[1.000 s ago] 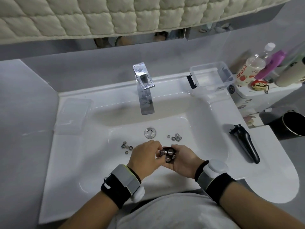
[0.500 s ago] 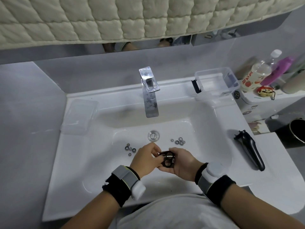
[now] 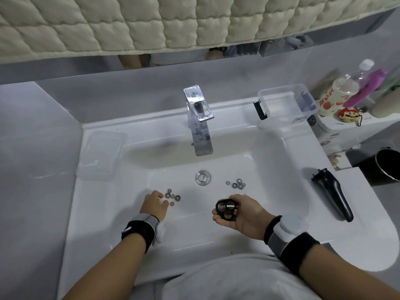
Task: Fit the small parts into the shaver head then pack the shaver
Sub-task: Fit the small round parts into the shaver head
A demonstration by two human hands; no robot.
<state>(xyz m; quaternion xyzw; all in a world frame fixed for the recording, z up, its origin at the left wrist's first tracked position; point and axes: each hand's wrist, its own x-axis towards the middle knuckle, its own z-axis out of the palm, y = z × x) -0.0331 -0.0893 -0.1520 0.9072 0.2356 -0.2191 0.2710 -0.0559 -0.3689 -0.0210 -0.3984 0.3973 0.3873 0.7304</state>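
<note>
A person's right hand (image 3: 242,214) cradled the black shaver head (image 3: 226,210) in curled fingers over the sink (image 3: 270,161), one silver part apparently already seated in its left socket. The left hand (image 3: 154,202), fingers loosely bent and reaching, hovered just left of the nearer cluster of small parts (image 3: 172,197); whether it touched one was unclear. The shaver body (image 3: 334,197) lay far right.

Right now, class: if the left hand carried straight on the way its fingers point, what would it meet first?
Most likely the left cluster of small metal parts on the basin floor, just beyond the left hand; depth is uncertain.
</note>
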